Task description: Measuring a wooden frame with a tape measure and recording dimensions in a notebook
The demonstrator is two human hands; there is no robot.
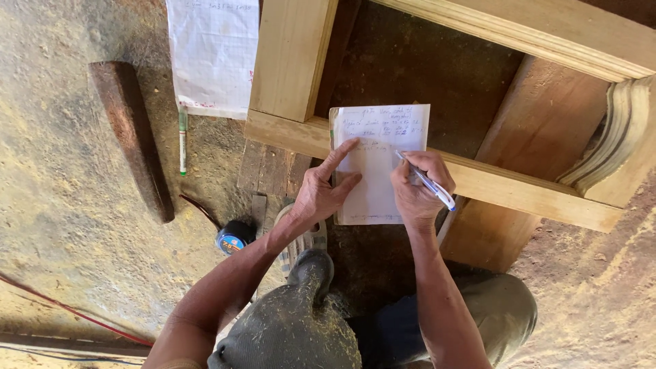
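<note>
- Wooden frame (478, 181): pale, unfinished timber rails lie across the upper half of my head view. One rail runs from upper left to right under the paper. A moulded, curved corner piece (615, 137) sits at the far right.
- White notepad (379, 164): I see it resting flat on that rail, upright in the view, with handwritten lines across its top part. The lower part is blank.
- Left hand (324, 191): I see it pressed on the left edge of the notepad, index finger stretched up over the page, other fingers spread and apart. It pins the paper and grips nothing.
- Right hand (417, 188): I see it closed around a blue-and-white pen (427, 183). The pen tip touches the notepad just below the written lines. The pen body slants down to the right.
- The two hands sit near each other, apart, on opposite sides of the page.
- Second sheet of white paper (213, 55): lies at the upper left, partly under the frame's upright board (290, 58).
- Green-and-white marker (182, 140): lies on the floor just below that sheet, pointing up and down in the view.
- Dark wooden block (133, 137): lies on the dusty floor (55, 171), well left of the hands.
- Tape measure (234, 237), blue and black: sits on the floor beside my left forearm.
- Red cable (75, 314): crosses the floor at the lower left.
- Knee in sawdust-covered trousers (294, 328): fills the lower middle.
</note>
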